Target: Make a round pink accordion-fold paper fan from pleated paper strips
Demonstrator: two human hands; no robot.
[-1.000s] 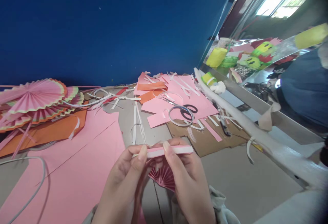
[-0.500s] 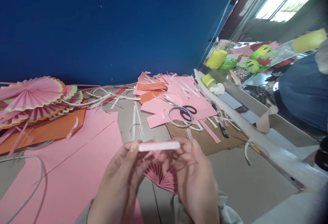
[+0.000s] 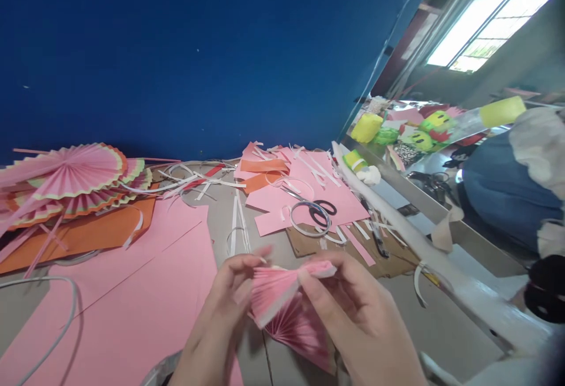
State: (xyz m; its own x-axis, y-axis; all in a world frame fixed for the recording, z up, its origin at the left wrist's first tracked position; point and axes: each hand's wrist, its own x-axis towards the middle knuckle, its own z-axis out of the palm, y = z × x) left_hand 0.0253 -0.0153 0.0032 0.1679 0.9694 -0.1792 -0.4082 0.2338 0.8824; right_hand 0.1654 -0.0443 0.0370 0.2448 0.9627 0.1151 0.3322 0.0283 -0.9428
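Pink pleated paper (image 3: 273, 295) with a pale edge is spread into a fan between my two hands. My right hand (image 3: 357, 309) pinches its gathered upper right end between thumb and fingers. At its left edge, my left hand (image 3: 225, 300) curls round the folds, one finger raised and blurred. Below hangs or lies a second pleated fan section (image 3: 302, 330); whether it joins the upper one cannot be made out. Just beyond my hands, black-handled scissors (image 3: 323, 212) and a roll of clear tape (image 3: 293, 219) rest on pink paper sheets (image 3: 342, 195).
Finished pink fans (image 3: 82, 171) with orange and green edges are stacked at the left. A large pink sheet (image 3: 132, 309) covers the left table. A cutter knife (image 3: 379, 239) lies by a pale rail (image 3: 424, 245). A person in blue (image 3: 507, 186) sits at the right.
The pleated paper, held before as a flat compressed stack with its white edge toward me, is now fanned open and tilted. My right hand has turned and pinches its end.
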